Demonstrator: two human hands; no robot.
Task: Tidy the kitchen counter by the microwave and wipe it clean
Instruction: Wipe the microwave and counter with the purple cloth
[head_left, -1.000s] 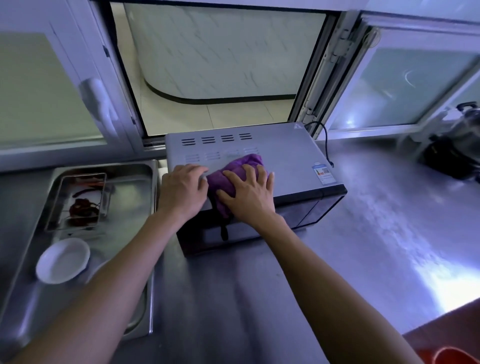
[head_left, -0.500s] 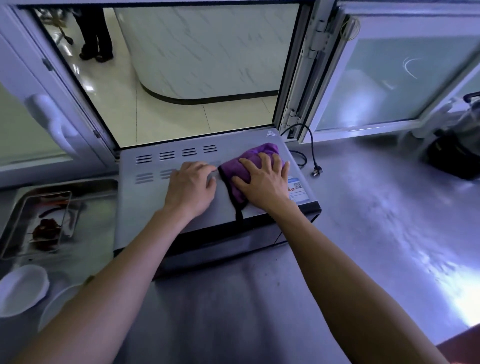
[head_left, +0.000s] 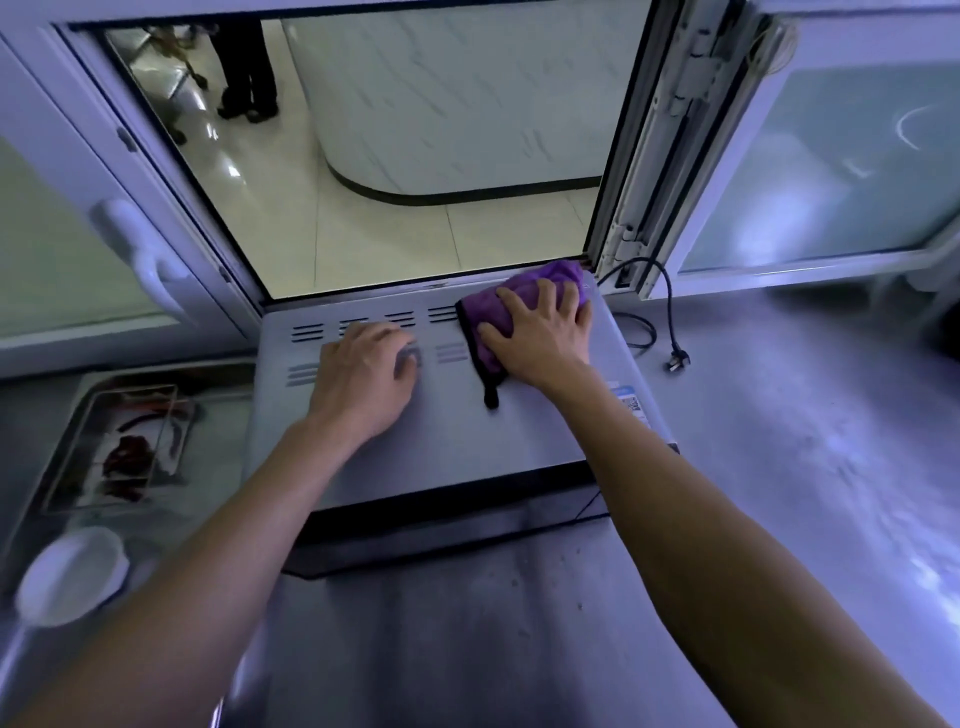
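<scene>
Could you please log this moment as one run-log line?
right hand presses purple cloth on microwave top | left hand flat beside | plug loose

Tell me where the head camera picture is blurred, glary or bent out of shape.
Head view: the white bowl at lower left is smeared by blur; glare washes the steel counter at right; the wide lens bows the window frame. The purple cloth under the right hand on the microwave stays fairly sharp.

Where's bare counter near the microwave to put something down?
Bare: the counter right of the microwave, beyond the plug, and the strip in front of it between the arms. Crowded: the left side, with the tray and white dish.
</scene>
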